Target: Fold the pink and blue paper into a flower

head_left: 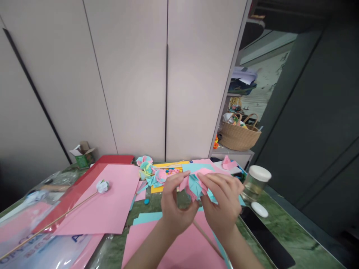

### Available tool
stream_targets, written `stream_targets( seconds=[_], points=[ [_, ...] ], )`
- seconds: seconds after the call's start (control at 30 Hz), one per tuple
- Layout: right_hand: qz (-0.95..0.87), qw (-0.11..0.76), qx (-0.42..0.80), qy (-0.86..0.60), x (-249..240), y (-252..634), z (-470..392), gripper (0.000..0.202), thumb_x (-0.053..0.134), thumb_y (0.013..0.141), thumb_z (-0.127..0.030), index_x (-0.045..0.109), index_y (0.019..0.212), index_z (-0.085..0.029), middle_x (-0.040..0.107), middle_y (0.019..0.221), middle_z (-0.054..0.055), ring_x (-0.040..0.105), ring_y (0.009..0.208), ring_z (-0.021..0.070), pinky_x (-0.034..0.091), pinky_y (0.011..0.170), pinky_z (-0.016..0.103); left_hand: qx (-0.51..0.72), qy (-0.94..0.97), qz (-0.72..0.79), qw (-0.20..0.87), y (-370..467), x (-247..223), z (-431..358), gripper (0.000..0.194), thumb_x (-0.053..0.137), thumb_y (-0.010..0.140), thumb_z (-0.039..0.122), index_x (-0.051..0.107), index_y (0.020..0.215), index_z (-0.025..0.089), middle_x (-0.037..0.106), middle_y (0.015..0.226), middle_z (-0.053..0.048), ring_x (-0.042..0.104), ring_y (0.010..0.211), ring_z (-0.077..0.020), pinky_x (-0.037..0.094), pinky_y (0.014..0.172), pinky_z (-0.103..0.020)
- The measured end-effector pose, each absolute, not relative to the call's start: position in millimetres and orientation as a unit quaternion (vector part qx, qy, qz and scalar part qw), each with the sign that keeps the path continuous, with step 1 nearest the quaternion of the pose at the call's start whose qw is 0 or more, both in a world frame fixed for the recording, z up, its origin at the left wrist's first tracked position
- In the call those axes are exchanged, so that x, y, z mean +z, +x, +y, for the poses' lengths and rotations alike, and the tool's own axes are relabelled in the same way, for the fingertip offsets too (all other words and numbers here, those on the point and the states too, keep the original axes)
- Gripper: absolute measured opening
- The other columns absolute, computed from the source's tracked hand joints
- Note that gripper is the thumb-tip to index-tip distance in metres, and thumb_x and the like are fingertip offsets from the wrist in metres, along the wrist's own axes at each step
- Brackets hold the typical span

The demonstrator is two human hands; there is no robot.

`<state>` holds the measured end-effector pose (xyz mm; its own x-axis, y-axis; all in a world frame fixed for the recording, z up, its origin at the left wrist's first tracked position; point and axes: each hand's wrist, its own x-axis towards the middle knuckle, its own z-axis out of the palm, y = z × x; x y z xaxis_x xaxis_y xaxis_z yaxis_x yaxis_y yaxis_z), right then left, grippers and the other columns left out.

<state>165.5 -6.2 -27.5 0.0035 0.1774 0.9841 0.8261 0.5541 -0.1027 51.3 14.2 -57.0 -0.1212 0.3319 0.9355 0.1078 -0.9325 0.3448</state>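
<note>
A pink and blue paper flower [195, 186] is held between both hands above the table. My left hand [176, 205] grips its left side with curled fingers. Against its right side, the fingers of my right hand [223, 198] are pressed. A thin wooden stick [207, 239] runs from below the flower down to the right, over a stack of pink sheets [174, 246] with blue sheets beneath. Finished-looking paper flowers [159, 176] lie just behind and left of my hands. A white paper flower [103, 186] on a long stick rests on pink paper [112, 209] at the left.
To the right stand a lidded glass jar [255, 183], a white oval object [259, 209] and a dark phone [266, 237]. A small open box [83, 155] is at the back left. Plastic-wrapped paper [53, 250] covers the front left. A woven basket [239, 136] sits on a shelf.
</note>
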Motion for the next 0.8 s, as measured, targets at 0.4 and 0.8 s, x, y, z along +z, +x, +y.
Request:
stream_targets(
  seconds=[0.4,0.8],
  points=[
    [-0.622,0.639,-0.224,-0.393,-34,164,-1,0.03,0.048,0.073,-0.003,0.066,0.085,-0.024,0.063,0.074,0.0,0.053,0.074,0.0157,0.036,0.07,0.035,0.737,0.606,0.226,0.197,66,-57,4,0.06,0.055,0.061,-0.001,0.042,0.115,0.022,0.05,0.112,-0.01,0.05,0.109,-0.0247,0.044,0.093,-0.046],
    [-0.617,0.643,-0.274,-0.363,-40,166,-3,0.028,0.053,0.075,-0.006,0.066,0.088,-0.026,0.063,0.071,0.0,0.05,0.072,0.0154,0.035,0.07,0.035,0.747,0.586,0.226,0.217,74,-56,-11,0.057,0.056,0.067,0.002,0.04,0.118,0.022,0.045,0.111,-0.01,0.049,0.11,-0.023,0.047,0.09,-0.038]
  ],
)
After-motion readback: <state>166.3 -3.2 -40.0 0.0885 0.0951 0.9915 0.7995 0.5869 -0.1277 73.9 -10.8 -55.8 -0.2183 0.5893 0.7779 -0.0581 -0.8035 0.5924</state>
